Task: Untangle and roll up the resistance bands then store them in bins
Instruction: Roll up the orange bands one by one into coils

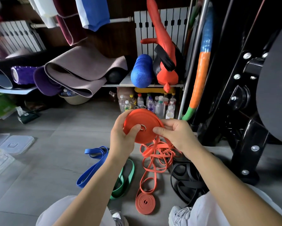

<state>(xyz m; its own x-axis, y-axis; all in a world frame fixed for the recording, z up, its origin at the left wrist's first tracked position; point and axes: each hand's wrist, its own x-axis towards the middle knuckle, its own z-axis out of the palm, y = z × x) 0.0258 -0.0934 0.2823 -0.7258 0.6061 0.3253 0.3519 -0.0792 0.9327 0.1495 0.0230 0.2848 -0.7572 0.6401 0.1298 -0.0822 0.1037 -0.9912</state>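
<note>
Clear bins far left of my orange coil, blue band and green band below-left, my left hand gripping the coil, right hand pinching its rim, loose tail beneath, black band below-right

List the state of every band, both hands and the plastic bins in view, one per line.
Orange coil: mostly rolled, held in both hands, loose tail hanging tangled.
Small orange roll: rolled, lying on floor.
Blue band: unrolled, on floor.
Green band: unrolled, on floor.
Black bands: tangled heap, on floor.
Left hand: gripping the coil.
Right hand: pinching the coil's edge.
Clear bins: on floor, no bands inside.
</note>
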